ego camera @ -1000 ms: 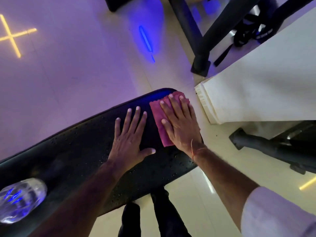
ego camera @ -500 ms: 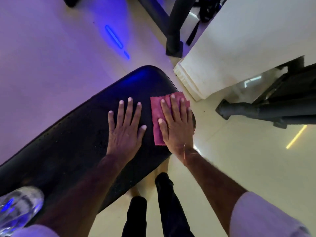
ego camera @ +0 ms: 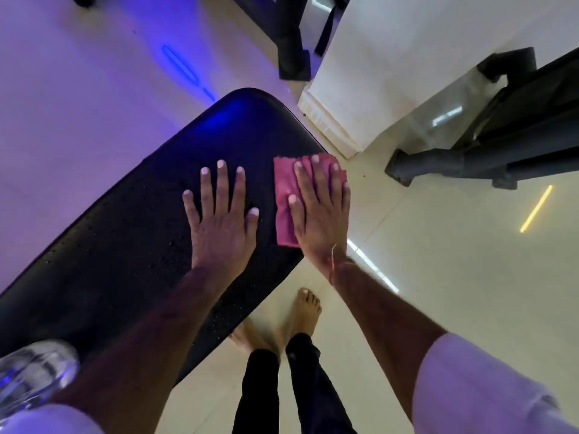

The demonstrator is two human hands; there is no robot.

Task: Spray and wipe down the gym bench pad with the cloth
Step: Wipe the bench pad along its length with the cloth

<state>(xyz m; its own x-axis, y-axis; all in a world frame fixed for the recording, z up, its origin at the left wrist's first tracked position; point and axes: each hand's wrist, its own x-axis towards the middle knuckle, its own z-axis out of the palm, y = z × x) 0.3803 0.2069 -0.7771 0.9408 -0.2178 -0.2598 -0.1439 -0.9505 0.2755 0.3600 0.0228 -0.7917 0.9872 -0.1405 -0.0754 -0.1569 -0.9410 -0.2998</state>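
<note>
Head view: black bench pad (ego camera: 131, 233) lying diagonally, droplets dotting it.
The left hand (ego camera: 221, 220) is resting flat on it, fingers spread; the right hand (ego camera: 319, 211), fingers straight, is pressing the pink cloth (ego camera: 283, 195) against the pad's right edge.

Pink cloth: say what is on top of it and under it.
The right hand presses flat on the pink cloth. Under it lies the black bench pad; the pad's surface there is covered.

Cloth (ego camera: 286, 195) on bench pad (ego camera: 125, 245) under right hand (ego camera: 319, 211), left hand (ego camera: 222, 220) beside it
</note>
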